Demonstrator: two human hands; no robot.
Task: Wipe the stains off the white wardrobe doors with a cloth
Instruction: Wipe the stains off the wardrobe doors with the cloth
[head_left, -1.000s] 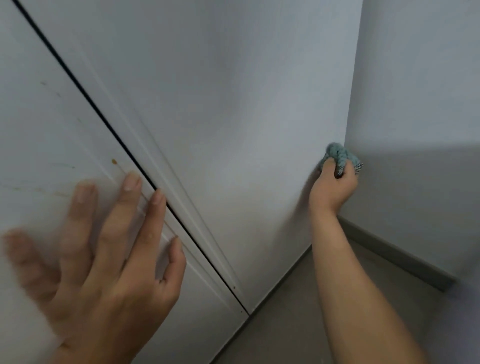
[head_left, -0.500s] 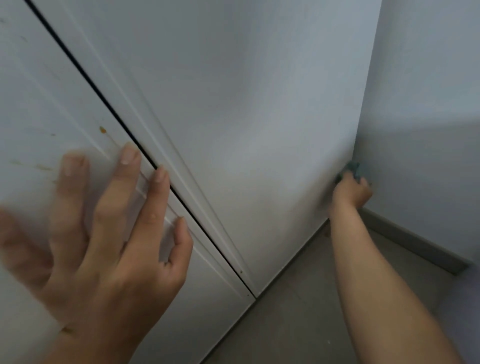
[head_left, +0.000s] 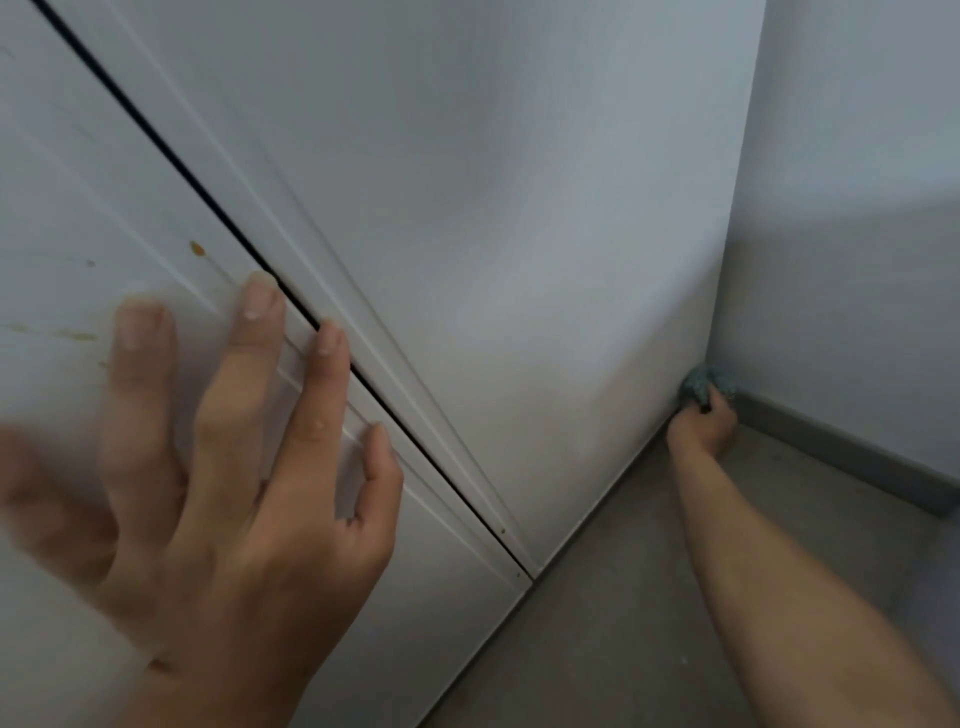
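From the head camera, looking down along the wardrobe: the left hand (head_left: 218, 499) fills the 8 o'clock part of the picture, laid flat against the left wardrobe door (head_left: 78, 182) with its fingers (head_left: 317, 395) spread apart and holding nothing. The middle and ring fingertips reach the dark gap (head_left: 171, 156) between the two doors, which runs from 11 o'clock down to the floor near the centre bottom. This hand is close to the lens and partly blurred, and it hides a good stretch of the lower left door.

A small orange-brown spot (head_left: 197, 249) sits on the left door at 10 o'clock, just above the fingertips. Fainter brownish smears (head_left: 75, 335) lie further toward 9 o'clock, beside the index finger.

The right wardrobe door (head_left: 519, 208) takes up the middle and looks plain white, shaded toward its bottom. At 3 o'clock, well apart from the left hand, the right hand (head_left: 704, 428) is down at the lower far corner of that door, fingers clamped around a bunched blue-green cloth (head_left: 701, 384). The cloth presses where the door edge meets the side wall (head_left: 857, 156), just above the grey floor (head_left: 649, 597). A grey skirting board (head_left: 841, 447) runs along the wall's foot, from beside the cloth out toward 4 o'clock. The right forearm (head_left: 769, 582) stretches across the floor from 5 o'clock.
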